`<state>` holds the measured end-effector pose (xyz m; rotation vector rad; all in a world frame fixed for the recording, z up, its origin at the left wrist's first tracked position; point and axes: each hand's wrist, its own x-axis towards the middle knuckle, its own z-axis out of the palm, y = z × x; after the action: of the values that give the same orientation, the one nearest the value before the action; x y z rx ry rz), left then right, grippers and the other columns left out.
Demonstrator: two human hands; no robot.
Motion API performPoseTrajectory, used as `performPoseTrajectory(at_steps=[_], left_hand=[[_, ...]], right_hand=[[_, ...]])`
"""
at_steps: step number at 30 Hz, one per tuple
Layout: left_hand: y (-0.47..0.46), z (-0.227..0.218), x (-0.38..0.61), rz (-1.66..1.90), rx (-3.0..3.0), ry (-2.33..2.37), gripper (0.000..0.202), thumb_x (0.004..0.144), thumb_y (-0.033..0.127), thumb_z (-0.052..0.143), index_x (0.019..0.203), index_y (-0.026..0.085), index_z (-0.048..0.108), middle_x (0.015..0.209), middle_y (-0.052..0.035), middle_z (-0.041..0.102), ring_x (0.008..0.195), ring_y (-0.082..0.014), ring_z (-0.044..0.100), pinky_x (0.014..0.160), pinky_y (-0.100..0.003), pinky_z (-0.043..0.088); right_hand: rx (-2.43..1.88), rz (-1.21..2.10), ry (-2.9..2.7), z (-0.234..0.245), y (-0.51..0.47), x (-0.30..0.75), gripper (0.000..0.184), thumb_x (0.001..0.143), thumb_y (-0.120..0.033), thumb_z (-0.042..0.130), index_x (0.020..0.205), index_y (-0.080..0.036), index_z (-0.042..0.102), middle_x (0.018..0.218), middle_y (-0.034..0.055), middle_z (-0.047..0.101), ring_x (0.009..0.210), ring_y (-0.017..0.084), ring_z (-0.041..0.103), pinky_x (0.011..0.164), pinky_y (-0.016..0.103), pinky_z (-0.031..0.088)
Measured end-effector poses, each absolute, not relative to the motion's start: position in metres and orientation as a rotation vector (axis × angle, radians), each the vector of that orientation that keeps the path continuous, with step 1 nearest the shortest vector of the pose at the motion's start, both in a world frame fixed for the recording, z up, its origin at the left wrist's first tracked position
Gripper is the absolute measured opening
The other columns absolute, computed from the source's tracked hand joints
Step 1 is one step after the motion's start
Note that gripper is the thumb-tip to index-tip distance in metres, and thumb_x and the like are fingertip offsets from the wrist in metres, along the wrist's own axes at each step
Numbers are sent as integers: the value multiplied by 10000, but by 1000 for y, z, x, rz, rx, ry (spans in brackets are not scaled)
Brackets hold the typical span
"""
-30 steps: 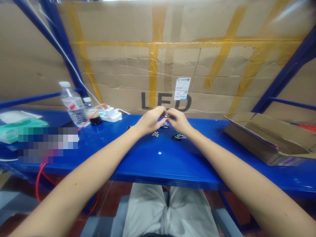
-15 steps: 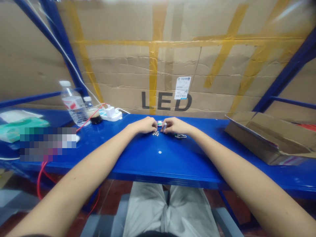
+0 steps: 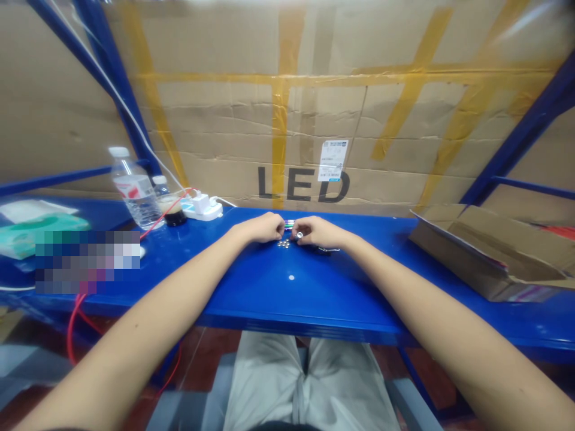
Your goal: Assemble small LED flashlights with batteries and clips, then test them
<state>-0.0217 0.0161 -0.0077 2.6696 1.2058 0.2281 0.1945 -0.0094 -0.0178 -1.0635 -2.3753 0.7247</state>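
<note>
My right hand [image 3: 313,230] is closed, with thumb and fingers pinching a small silver cylinder [image 3: 299,236], its round end turned toward me. Facing it, my left hand [image 3: 270,227] has its fingers curled on the table; whatever they hold is hidden. Just below the left fingertips lie several small shiny metal pieces [image 3: 283,244], too small to name. Thin multicoloured sticks [image 3: 288,225] show in the gap between the two hands, partly covered by them. Under my right wrist a dark item with a metal loop [image 3: 329,249] lies mostly hidden.
The blue table [image 3: 287,299] carries an open cardboard box [image 3: 467,257] at right. To the left stand a water bottle [image 3: 135,191], a dark jar [image 3: 174,214], a white power strip [image 3: 202,206] and a tissue pack [image 3: 45,230]. A large carton [image 3: 215,131] backs the table.
The silver cylinder in my right hand has tipped from upright so its end faces me. My right fingers have shifted slightly; my left hand has barely moved.
</note>
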Motion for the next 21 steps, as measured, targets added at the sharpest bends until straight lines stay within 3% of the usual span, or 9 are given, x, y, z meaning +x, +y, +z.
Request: performPoseTrajectory(at_steps=[11, 17, 21], left_hand=[[21, -8, -24, 203, 2652, 1160, 96, 687, 119, 631, 718, 174, 703, 634, -14, 657, 572, -140, 575, 553, -252, 393], [11, 0, -18, 682, 2693, 958, 122, 761, 161, 611, 864, 169, 675, 813, -33, 713, 731, -148, 635, 659, -257, 460], [0, 8, -11, 847, 2703, 739, 154, 780, 133, 617, 919, 176, 665, 865, -30, 718, 783, -141, 650, 701, -259, 491]], right_hand=[[-1035, 763, -2346, -21, -6, 195, 149, 708, -152, 644, 851, -186, 620, 829, 8, 682, 782, 175, 617, 713, 286, 465], [-1039, 792, -2305, -23, -5, 196, 167, 721, -139, 654, 877, -184, 619, 873, 19, 699, 818, 180, 637, 756, 304, 494], [-1044, 923, -2239, -23, -4, 196, 148, 737, -113, 646, 870, -175, 627, 835, 26, 692, 741, 171, 631, 677, 300, 509]])
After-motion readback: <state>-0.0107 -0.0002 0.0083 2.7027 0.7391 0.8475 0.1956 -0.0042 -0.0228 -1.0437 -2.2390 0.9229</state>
